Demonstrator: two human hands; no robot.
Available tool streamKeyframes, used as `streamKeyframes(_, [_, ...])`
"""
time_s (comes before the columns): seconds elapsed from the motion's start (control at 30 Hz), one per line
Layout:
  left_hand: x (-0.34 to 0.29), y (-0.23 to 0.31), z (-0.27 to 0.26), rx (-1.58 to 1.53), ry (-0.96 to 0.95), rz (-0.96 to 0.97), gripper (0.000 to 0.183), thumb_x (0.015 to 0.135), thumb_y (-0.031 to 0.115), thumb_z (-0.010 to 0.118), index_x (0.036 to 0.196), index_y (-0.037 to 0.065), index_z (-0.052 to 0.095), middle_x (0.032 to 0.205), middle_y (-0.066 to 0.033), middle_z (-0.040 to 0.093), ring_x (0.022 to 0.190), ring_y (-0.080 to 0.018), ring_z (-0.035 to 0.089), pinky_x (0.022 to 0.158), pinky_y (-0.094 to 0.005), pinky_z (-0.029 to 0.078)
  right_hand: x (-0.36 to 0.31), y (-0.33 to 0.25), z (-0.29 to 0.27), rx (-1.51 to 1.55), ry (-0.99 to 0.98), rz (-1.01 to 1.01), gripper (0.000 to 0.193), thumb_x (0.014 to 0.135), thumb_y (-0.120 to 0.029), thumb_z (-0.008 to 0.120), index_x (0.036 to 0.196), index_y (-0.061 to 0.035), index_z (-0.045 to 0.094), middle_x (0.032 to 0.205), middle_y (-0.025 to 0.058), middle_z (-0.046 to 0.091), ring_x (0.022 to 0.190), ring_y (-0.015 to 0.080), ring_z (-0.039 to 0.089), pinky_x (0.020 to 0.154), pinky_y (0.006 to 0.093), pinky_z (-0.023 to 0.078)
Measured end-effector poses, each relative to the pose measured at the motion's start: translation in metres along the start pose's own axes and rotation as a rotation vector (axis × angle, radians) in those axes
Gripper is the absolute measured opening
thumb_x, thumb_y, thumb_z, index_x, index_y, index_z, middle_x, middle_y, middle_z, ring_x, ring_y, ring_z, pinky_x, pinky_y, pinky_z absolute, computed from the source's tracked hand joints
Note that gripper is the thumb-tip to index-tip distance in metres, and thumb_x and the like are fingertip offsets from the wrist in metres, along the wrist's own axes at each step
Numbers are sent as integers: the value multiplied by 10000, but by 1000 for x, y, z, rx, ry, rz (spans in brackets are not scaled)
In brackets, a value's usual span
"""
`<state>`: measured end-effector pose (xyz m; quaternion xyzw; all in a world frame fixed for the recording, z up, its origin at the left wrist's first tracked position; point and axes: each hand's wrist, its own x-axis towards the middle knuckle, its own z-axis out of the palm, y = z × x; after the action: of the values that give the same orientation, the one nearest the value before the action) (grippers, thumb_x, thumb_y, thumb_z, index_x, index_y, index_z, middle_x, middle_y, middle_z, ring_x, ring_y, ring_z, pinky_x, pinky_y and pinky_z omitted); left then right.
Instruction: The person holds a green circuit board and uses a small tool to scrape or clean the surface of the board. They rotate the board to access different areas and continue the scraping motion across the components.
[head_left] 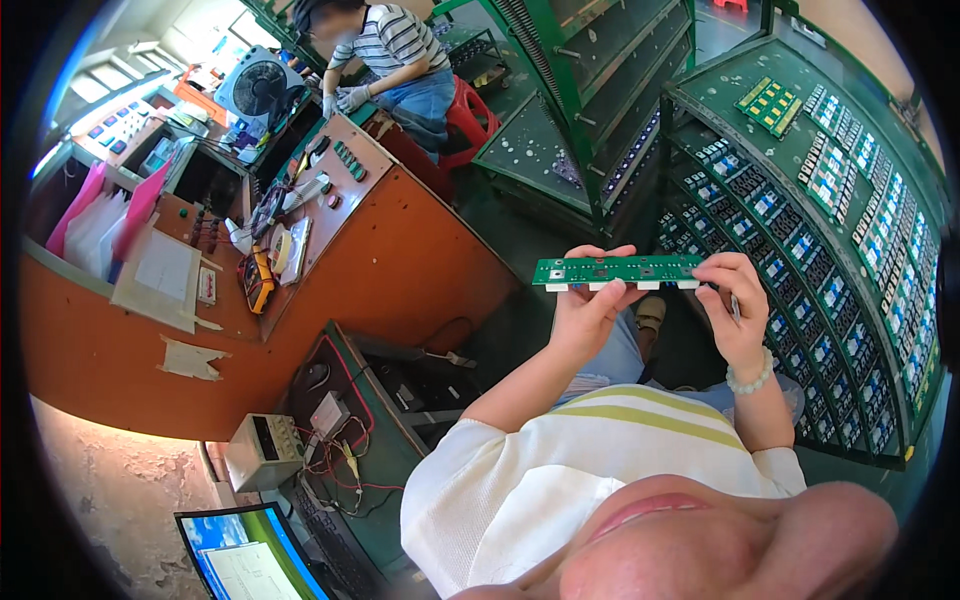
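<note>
Fingers of the left hand (586,320) and right hand (740,312) clamped a slim green circuit board (622,270), lengthwise nine-to-three o'clock.

Open air between the left hand (590,322) and the orange-sided table (400,275); best way through from what I see. Right side's tight: tall rack (780,158), loaded with boards (745,180), stands near the right hand (738,308). Straight path between hands is blocked by the green circuit board (620,268). Farther out, green shelving frame (572,85) obstructs; seated co-worker (395,55) well apart.
</note>
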<state>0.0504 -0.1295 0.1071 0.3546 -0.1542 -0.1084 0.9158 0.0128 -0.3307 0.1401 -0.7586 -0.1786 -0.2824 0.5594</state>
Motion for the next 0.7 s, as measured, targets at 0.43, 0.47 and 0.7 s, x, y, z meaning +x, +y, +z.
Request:
streamKeyframes(0.43, [-4,-6,-2,-39,-28,-39,340,903,150,584,1175,101,385,1209,-190,528,1032,-308,612,871,-432,536,5,3,1,-67,-70,-167,241,715,-83,758,926,-23,660,850,101,602,729,210,580,619,272,452])
streamKeyframes(0.47, [-3,-5,3,-22,-22,-37,332,905,140,579,1169,95,383,1184,-183,541,1012,-311,620,852,-429,542,3,3,2,-71,-33,-142,231,724,-81,753,925,-20,659,837,97,601,720,201,578,616,267,445])
streamKeyframes(0.7, [-1,-9,8,278,61,73,251,901,27,543,1122,77,434,1053,-82,578,920,-178,595,768,-317,498,-4,10,6,131,160,205,78,848,-63,641,862,13,632,770,47,590,677,98,528,600,219,398])
